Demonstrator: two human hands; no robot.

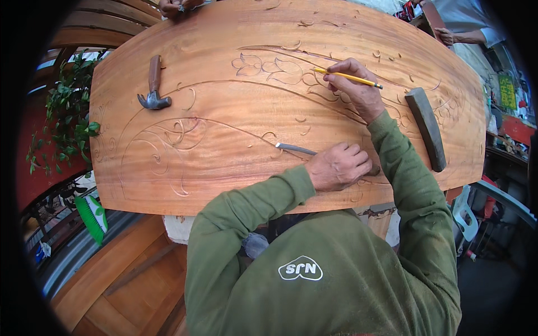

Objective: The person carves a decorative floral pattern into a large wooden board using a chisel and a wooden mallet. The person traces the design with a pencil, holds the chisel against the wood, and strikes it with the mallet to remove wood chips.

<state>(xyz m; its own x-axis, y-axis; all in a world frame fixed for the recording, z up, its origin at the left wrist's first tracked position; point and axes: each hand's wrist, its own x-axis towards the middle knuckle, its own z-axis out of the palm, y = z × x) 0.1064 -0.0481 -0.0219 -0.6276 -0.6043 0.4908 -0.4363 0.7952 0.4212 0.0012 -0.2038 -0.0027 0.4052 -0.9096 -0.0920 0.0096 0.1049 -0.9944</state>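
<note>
A broad wooden panel [241,173] lies before me, carved with curling grooves and marked with pencilled flower outlines [283,70]. My right hand [361,92] pinches a yellow pencil [367,82], its tip pointing left over the flower outlines; whether the tip touches the wood I cannot tell. My left hand [339,167] rests near the panel's front edge, closed around a carving gouge [298,148]. The gouge's grey metal shaft points left, and its brown handle end shows past my fingers. Right of my right arm lies a long dark wooden block [426,129].
A claw hammer [155,78] lies at the panel's left. Curled wood shavings [305,23] are scattered about. Other people's hands show at the far left edge [179,5] and far right [446,37]. A leafy plant [67,106] and a green brush [92,218] are beyond the left edge.
</note>
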